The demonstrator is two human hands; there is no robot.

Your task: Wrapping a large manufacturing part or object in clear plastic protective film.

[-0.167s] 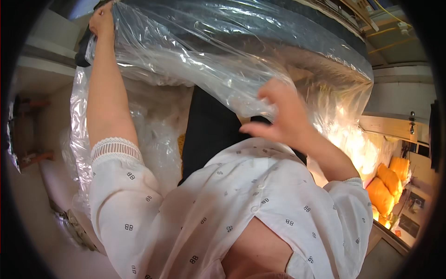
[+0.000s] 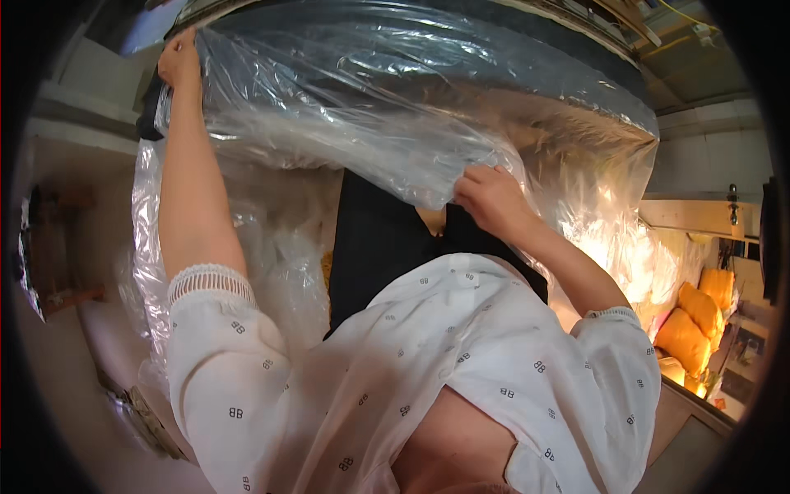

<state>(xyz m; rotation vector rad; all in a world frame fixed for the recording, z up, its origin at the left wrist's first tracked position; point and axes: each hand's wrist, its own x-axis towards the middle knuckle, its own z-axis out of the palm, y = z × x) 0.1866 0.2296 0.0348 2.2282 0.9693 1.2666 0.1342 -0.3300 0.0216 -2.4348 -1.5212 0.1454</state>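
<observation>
A large sheet of clear plastic film point(image 2: 329, 99) is draped over a dark, padded-looking surface in front of me and hangs down toward my legs. At the far left, my left hand point(image 2: 179, 59) is closed on the film's edge with the arm stretched out. My right hand point(image 2: 494, 198) is near the middle, closed on the film's near edge just above my lap. Its fingertips are bent around the plastic, partly hidden. More film hangs in loose folds beside my left arm and over the brightly lit area at right.
Orange cushion-like bundles point(image 2: 699, 317) lie at the right under a warm glow. A wooden ledge with a dark fitting point(image 2: 732, 203) stands above them. Wooden pieces point(image 2: 629, 20) and a yellow cord sit at the far right.
My right hand has gone from open, with fingers spread beside the film, to closed on its near edge. My left hand keeps its hold at the far left.
</observation>
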